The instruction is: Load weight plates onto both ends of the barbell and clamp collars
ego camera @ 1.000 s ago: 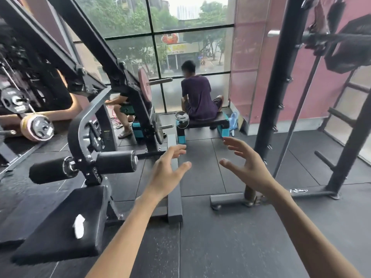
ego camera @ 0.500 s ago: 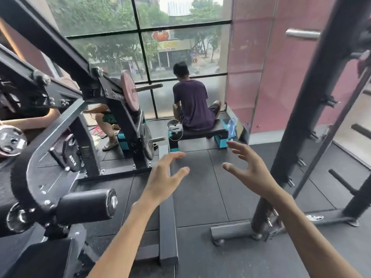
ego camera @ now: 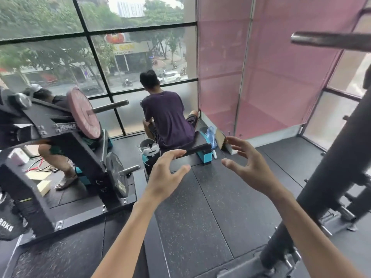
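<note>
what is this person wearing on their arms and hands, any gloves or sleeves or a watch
Nothing shows. The left forearm and right forearm are bare down to the frame edge, with no sleeve in view. The left hand and right hand are gloveless, and no watch, band, wrap or ring is visible on either.

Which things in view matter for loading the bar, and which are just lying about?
Job: barbell end, rack post, pink plate, black plate, left hand, right hand, both empty.
Lying about: white headset, blue bag, cardboard.
</note>
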